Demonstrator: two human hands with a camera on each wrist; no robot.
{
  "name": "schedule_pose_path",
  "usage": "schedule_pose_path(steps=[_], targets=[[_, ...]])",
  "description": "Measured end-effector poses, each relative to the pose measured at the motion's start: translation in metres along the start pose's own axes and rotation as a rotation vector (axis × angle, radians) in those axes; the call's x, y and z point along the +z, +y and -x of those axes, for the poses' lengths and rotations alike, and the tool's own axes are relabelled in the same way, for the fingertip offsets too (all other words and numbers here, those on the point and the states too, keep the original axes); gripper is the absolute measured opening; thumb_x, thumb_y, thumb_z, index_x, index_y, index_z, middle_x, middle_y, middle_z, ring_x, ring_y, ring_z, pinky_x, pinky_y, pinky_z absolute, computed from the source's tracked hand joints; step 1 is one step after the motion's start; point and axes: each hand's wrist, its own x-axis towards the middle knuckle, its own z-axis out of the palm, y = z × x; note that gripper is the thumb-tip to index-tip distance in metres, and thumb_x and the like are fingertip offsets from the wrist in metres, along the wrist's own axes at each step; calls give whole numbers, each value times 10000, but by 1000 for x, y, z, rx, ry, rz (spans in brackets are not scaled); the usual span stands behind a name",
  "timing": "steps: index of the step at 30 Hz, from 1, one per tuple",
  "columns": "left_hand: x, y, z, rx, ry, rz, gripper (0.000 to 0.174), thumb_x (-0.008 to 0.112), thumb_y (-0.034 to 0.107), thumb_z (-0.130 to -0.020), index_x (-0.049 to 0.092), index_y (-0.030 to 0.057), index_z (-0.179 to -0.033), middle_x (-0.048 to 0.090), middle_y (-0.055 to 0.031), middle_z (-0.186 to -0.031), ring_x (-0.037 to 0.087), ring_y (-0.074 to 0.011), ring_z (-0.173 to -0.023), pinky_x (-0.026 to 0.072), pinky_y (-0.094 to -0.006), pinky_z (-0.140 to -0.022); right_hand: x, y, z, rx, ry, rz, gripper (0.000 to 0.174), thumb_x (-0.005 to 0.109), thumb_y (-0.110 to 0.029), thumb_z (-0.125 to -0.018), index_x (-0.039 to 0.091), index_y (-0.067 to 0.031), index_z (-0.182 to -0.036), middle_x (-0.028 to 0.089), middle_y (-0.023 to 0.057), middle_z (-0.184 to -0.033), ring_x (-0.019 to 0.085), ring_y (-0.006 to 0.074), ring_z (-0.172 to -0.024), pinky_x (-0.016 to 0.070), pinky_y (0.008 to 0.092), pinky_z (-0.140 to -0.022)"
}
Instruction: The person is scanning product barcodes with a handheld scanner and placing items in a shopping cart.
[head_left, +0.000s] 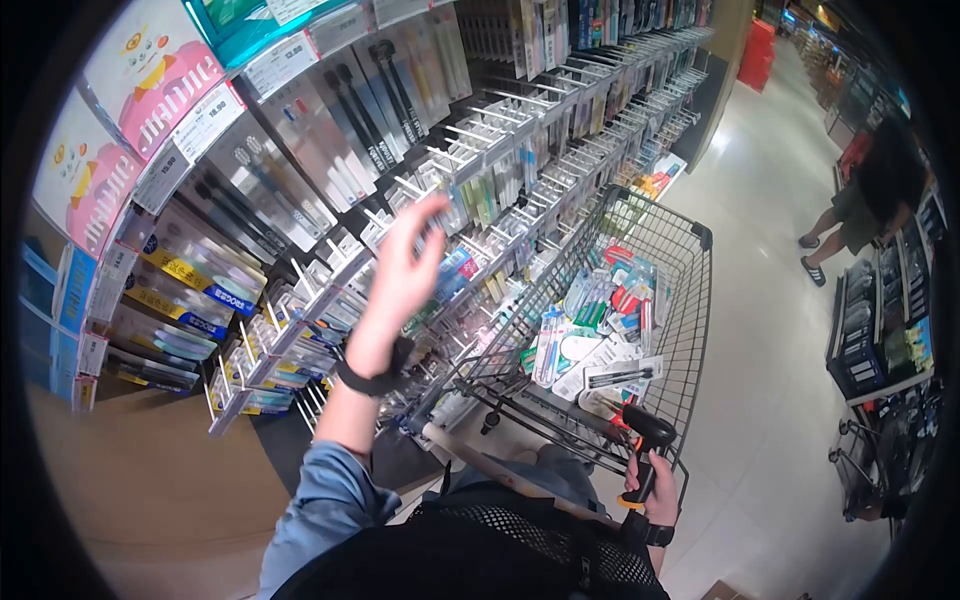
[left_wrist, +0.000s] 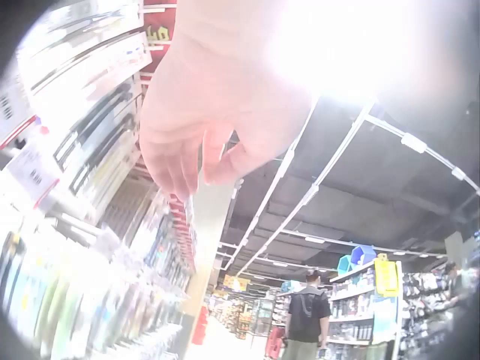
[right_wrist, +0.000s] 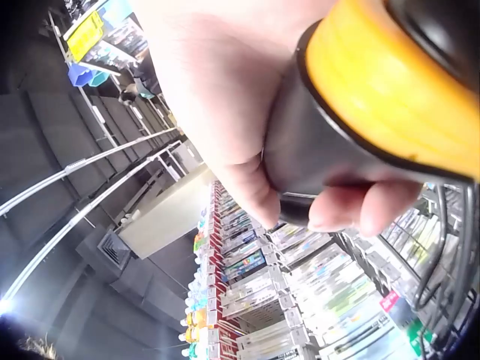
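The left hand (head_left: 405,262) is raised in front of the shelf of hanging toothbrush packs (head_left: 345,120), its fingers loosely bent with nothing visible in them. In the left wrist view the same hand (left_wrist: 217,112) has its fingers bent beside the packs. Low at the right, the right hand (head_left: 655,488) grips a black and orange handheld device (head_left: 648,440) over the cart's handle end. The right wrist view shows that hand (right_wrist: 217,90) wrapped round the black grip, close to the device's yellow band (right_wrist: 382,82). Many toothbrush packs (head_left: 600,330) lie heaped in the cart.
A wire shopping cart (head_left: 690,300) stands in front of the body, alongside the shelves. Price tags (head_left: 205,120) line the shelf edges at the left. Across the aisle floor (head_left: 755,330), a person in dark clothes (head_left: 880,190) stands by another display; a red object (head_left: 758,55) is farther off.
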Motion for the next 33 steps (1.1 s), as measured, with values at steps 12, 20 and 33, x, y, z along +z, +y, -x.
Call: schedule_pose_path(steps=[12,20,33], targets=[[33,-70,-145,5,256,-13,451,460,33,-788,409,54,-1235,480,-168,-1178,477,-247,-1102,381,-318,-907,-32,-73,-26,4,-82,-18,347,415,-293,-878,447,-36,-1108,450,48,-618,418,132,-469,354,249,-452],[53,-103,-191,-319,361,-240,532,476,85,-732,355,-21,-1239,470,-217,-1166,458,-332,-1093,354,-342,-922,-46,-107,-48,-15,-79,39,329,425,-282,-874,462,-37,-1091,464,55,-627,427,136,-461,362,250,-441],[86,-118,-227,-239,537,264,379,563,167,-785,471,-36,-1091,560,-131,-948,526,-196,-834,402,-287,-742,-65,-130,-83,-33,-47,-61,362,415,-241,-875,413,-27,-1168,468,67,-628,441,144,-460,383,260,-450]])
